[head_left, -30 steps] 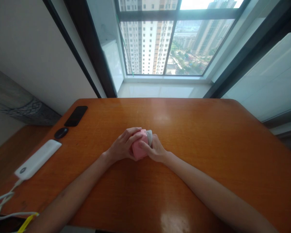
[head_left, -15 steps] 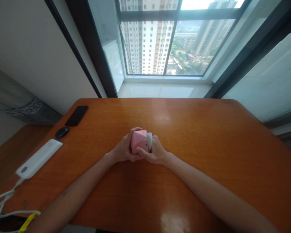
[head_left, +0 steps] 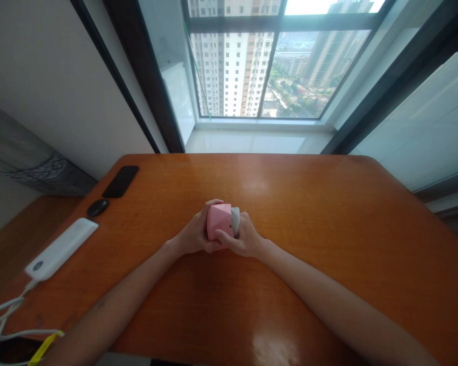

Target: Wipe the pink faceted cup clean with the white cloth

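Observation:
A pink faceted object (head_left: 219, 221) is held between both hands over the middle of the table. My left hand (head_left: 197, 233) wraps round its left side, fingers behind and thumb at the lower front. On the right side of the pink object is a light grey part (head_left: 235, 220). My right hand (head_left: 245, 237) is closed against that grey part, its thumb reaching onto the pink front. Whether the right fingers grip the grey part or sit behind it is partly hidden.
On the brown table (head_left: 309, 218), at the left, lie a black phone (head_left: 121, 181), a black oval object (head_left: 97, 208) and a white power strip (head_left: 62, 249). White cables (head_left: 7, 317) and a yellow strip (head_left: 45, 349) are at the lower left. A window stands beyond the table.

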`<state>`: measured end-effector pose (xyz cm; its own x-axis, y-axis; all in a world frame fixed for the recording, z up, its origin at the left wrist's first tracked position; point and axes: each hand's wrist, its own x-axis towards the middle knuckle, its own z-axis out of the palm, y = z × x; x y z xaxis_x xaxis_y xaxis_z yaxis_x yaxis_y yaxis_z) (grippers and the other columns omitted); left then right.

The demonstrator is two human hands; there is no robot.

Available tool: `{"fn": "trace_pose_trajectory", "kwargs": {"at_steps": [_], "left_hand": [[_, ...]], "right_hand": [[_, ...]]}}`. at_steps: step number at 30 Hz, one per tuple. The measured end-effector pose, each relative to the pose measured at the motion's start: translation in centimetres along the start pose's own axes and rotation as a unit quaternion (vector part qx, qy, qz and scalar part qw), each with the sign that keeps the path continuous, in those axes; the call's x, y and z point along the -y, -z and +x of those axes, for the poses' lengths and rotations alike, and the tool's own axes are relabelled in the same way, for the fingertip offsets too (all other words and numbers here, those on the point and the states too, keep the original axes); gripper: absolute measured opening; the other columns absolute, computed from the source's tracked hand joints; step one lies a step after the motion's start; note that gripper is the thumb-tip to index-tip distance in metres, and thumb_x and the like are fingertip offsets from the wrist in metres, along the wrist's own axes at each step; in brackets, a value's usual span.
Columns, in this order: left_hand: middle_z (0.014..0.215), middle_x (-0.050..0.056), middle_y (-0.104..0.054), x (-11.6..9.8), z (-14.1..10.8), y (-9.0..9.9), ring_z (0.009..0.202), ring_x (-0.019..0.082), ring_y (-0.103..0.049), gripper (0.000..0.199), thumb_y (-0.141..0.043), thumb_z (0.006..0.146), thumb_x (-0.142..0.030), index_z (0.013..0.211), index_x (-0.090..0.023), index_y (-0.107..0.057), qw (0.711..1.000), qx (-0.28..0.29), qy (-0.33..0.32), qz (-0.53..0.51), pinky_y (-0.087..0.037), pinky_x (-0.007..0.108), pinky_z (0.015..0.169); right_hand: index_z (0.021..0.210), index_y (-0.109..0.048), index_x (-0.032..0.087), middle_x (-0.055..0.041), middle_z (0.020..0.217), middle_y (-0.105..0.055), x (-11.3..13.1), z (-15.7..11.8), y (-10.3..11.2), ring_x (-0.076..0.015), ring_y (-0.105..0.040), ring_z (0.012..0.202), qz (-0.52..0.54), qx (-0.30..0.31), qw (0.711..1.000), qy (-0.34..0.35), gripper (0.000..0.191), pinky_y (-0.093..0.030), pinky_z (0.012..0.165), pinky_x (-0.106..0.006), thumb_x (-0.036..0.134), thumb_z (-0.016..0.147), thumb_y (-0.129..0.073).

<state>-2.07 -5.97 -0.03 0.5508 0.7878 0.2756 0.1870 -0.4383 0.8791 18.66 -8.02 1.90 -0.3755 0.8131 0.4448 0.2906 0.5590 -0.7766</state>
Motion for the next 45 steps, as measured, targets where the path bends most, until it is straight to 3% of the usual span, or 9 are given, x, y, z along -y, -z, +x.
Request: {"fn": "trace_pose_trajectory", "kwargs": {"at_steps": [36, 41, 45], "left_hand": [[0.125, 0.011, -0.069, 0.52, -0.1, 0.07, 0.098, 0.027, -0.069, 0.104, -0.085, 0.073, -0.063, 0.156, -0.023, -0.036, 1.0, 0.006, 0.012, -0.004, -0.057, 0.04, 0.088], [0.146, 0.017, -0.061, 0.56, -0.09, 0.19, 0.116, 0.034, -0.069, 0.111, -0.081, 0.08, -0.071, 0.165, -0.024, -0.027, 1.0, 0.021, -0.018, -0.002, -0.056, 0.051, 0.107], [0.17, 0.023, -0.038, 0.44, 0.03, 0.44, 0.143, 0.041, -0.058, 0.112, -0.075, 0.09, -0.075, 0.173, -0.025, -0.018, 0.997, 0.014, -0.068, 0.027, -0.048, 0.059, 0.122]], "right_hand": [[0.067, -0.045, 0.023, 0.0034, 0.059, -0.048, -0.11, -0.09, -0.09, -0.0118, -0.041, 0.055, -0.006, -0.008, 1.0, 0.001, 0.042, -0.033, 0.055, -0.028, 0.049, 0.094, -0.064], [0.065, -0.043, 0.023, 0.0029, 0.059, -0.046, 0.16, 0.0, 0.1, -0.0122, -0.039, 0.056, -0.006, 0.0, 1.0, -0.01, 0.045, -0.031, 0.056, -0.03, 0.05, 0.095, -0.062], [0.067, -0.045, 0.023, 0.0027, 0.061, -0.046, 0.29, 0.0, 0.17, -0.0129, -0.04, 0.059, 0.028, 0.006, 0.998, -0.062, 0.048, -0.033, 0.056, -0.03, 0.056, 0.098, -0.06]]}}
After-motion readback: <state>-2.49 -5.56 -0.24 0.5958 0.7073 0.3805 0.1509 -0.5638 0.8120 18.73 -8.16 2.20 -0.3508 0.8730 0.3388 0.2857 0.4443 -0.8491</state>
